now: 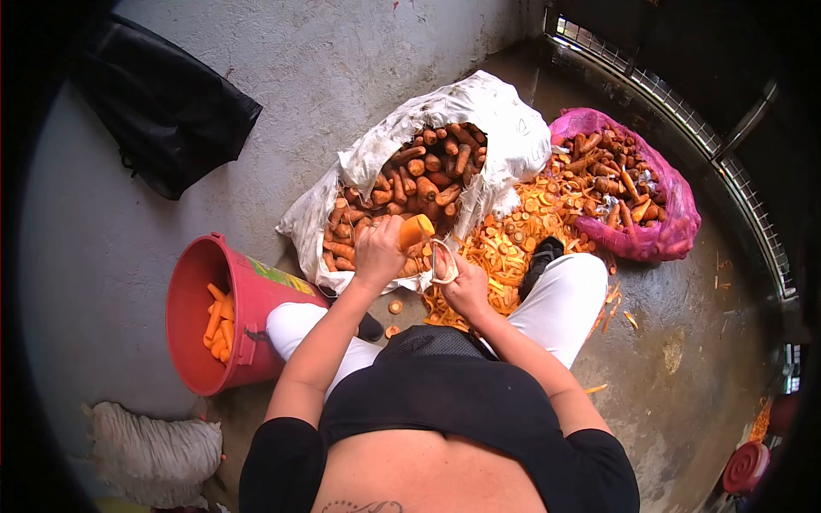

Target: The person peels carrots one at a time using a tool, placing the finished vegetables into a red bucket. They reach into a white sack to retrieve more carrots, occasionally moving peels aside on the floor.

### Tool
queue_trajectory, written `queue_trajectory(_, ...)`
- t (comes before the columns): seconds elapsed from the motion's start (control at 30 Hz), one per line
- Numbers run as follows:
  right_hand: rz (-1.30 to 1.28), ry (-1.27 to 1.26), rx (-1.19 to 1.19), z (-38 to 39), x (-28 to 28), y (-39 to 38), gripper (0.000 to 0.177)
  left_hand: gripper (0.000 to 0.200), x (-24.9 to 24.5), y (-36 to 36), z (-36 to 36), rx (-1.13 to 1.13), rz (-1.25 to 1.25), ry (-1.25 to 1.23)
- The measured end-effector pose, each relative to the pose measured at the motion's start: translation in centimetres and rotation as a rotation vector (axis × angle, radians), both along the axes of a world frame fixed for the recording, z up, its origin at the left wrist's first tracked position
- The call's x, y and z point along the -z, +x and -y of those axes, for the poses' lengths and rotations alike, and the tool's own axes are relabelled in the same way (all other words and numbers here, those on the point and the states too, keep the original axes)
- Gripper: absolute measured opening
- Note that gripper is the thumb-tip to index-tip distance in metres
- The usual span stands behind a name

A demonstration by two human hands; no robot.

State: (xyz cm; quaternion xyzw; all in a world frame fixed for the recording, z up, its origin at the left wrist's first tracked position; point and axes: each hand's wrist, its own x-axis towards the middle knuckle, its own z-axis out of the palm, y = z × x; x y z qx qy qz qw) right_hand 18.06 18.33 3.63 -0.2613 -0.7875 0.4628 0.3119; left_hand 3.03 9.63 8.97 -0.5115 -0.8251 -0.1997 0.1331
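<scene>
My left hand (379,252) is closed around a carrot (416,231), whose bright orange end points up and to the right. In my right hand (467,289) is a pale, loop-shaped peeler (444,262), close to the carrot; whether its blade touches cannot be made out. Just beyond both hands lies an open white sack (462,98) full of unpeeled carrots (440,179). Orange peelings and cut carrot ends (505,248) are heaped on the floor to the right of the sack, up to my shoe (542,261).
A red bucket (184,342) with peeled carrots (220,323) stands tilted by my left leg. At the upper right is a pink mesh sack (676,222) with carrots and scraps. A black cloth or bag (171,111) hangs on the wall; a whitish sack (154,449) lies lower left.
</scene>
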Motion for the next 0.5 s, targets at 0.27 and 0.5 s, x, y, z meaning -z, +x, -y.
queue_trajectory(0.27,0.047,-0.034,-0.003,0.0,-0.6,-0.1,0.035,0.028,0.2,-0.3,0.2,0.02,-0.031,0.029)
queue_trajectory(0.5,0.06,-0.059,0.025,-0.1,0.6,-0.8,0.035,0.028,1.1,-0.5,0.4,0.002,-0.018,0.039)
